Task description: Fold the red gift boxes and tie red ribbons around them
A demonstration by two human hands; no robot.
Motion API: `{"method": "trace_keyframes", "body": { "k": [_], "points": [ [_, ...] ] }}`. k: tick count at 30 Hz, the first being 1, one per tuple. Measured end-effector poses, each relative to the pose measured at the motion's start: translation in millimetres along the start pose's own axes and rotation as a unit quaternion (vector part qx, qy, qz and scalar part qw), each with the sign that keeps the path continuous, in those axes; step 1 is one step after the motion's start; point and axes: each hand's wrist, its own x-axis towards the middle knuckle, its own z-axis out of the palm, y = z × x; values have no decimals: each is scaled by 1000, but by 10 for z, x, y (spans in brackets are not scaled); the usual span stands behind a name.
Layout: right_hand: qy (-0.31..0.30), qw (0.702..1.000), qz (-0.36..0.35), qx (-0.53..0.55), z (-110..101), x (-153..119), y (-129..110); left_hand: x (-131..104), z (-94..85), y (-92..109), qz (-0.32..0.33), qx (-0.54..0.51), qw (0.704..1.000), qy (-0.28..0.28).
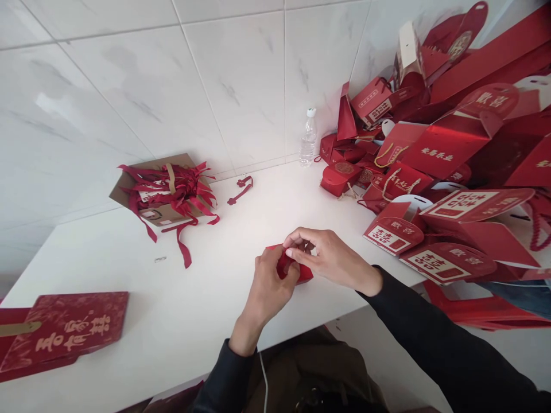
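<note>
From where I stand, a hand could slide over the white table (189,321) between the left hand (272,287) and the red gift package (81,324) on the far left. Past the right hand (329,255) there's room toward the tiled wall (245,86), with a small red strip (241,193) lying there. The cardboard box (118,190), spilling ribbons (183,198), blocks the back left. A plastic bottle (307,143) and a big heap of red gift boxes (447,149) block the right.
</note>
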Motion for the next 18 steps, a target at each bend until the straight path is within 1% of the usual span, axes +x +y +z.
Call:
{"method": "trace_keyframes", "body": {
  "k": [2,6,8,10,13,15,18],
  "points": [
    [8,1000,-8,-2,5,3,13,16,-4,-6,-4,-1,1000,-3],
    [54,998,-22,-27,4,-8,113,75,-40,-24,-19,-20,999,-17],
    [54,998,-13,-26,9,-15,169,96,-68,-20,-30,-30,999,-31],
    [57,998,-1,-14,24,-20,206,109,-91,-12,-42,-39,997,-41],
    [92,996,12,16,75,-35,217,125,-104,-4,-65,-61,995,-54],
    [114,992,18,45,132,-55,205,138,-105,-4,-83,-83,991,-58],
    [124,988,23,86,245,-105,191,155,-122,1,-107,-125,984,-65]
  ]
}}
